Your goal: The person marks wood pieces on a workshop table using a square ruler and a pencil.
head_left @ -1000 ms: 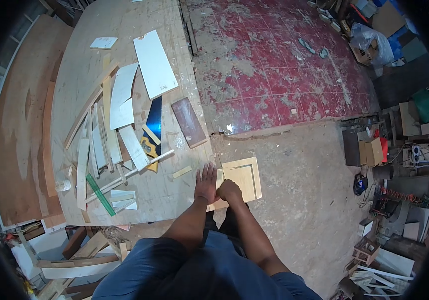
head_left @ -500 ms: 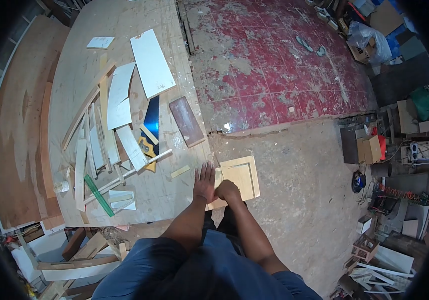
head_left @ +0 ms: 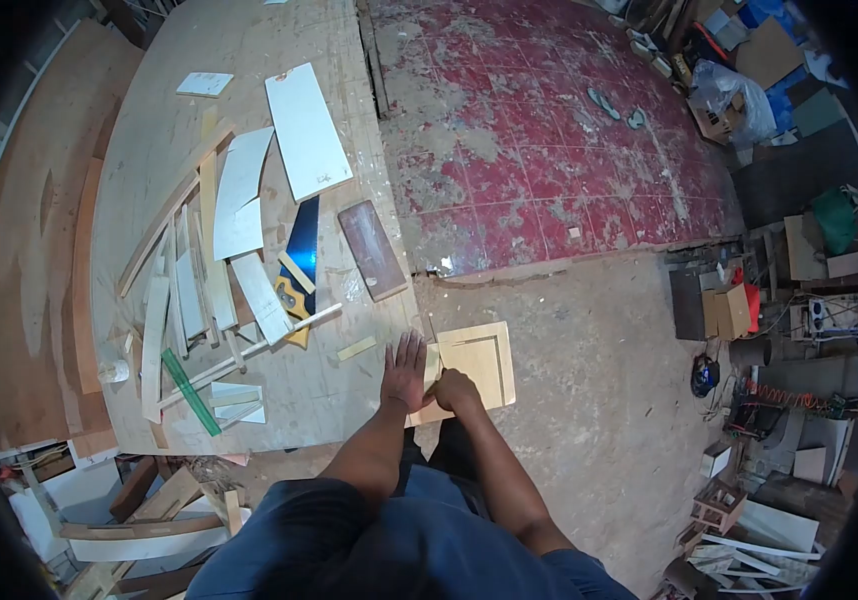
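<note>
A light wooden board with a dark L-shaped line overhangs the workbench's right edge. My left hand lies flat, fingers stretched forward, pressing on the bench-side part of the board. Beside it my right hand is closed in a fist over the board. A thin dark strip, perhaps a narrow blade, runs forward from near this fist; the fingers hide what they grip. Just left of my left hand lies a small wood offcut. A handsaw with a yellow and black handle rests farther up the bench.
The workbench carries white boards, several wood strips, a green strip and a brown block. Concrete floor and red tiles lie to the right. Boxes and scrap wood line the right side.
My right hand has shifted slightly toward me along the board. The whole view has tilted a little, and my left hand stays flat in place.
</note>
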Tool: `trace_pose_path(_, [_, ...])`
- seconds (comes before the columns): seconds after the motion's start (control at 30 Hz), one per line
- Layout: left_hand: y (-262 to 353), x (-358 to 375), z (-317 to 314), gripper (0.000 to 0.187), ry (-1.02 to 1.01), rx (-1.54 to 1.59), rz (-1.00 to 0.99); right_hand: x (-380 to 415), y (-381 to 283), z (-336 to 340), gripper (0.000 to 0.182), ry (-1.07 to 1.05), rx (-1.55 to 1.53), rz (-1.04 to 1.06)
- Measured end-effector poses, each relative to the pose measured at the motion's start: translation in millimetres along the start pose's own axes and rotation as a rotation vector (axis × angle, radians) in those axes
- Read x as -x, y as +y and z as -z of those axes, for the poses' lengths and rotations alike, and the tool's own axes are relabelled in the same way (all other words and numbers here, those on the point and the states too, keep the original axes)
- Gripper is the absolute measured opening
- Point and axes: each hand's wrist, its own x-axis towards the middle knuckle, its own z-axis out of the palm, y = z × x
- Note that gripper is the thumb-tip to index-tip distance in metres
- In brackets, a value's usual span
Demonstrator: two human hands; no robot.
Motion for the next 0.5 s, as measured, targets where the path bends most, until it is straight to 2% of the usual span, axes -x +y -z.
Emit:
trace_pose_path(0.03, [-0.9,1.4,0.1,0.111,-0.031,-0.046,0.004,8.6,-1.1,-3.0,0.045,0.042,-0.004,0.013])
trace_pose_path(0.07, [-3.0,2.8,-4.4,0.111,-0.034,-0.039,0.01,11.4,2.1,-17.3,0.034,0.065,0.061,0.041])
trace_pose_path(0.13, [-4.0,1.5,-10.9,0.107,0.134,0.125,-0.018,36.7,6.6,-18.2,0.032,0.063,0.022,0.014])
trace_pose_path(0.33, [-5.8,4.6,-10.0,0.104,0.167,0.084,-0.028,124.8,17.7,10.4,0.035,0.06,-0.007,-0.089])
trace_pose_path(0.5, [-6.4,4.6,-15.7,0.103,0.186,0.078,-0.039,129.3,14.7,10.7,0.037,0.038,-0.02,-0.147])
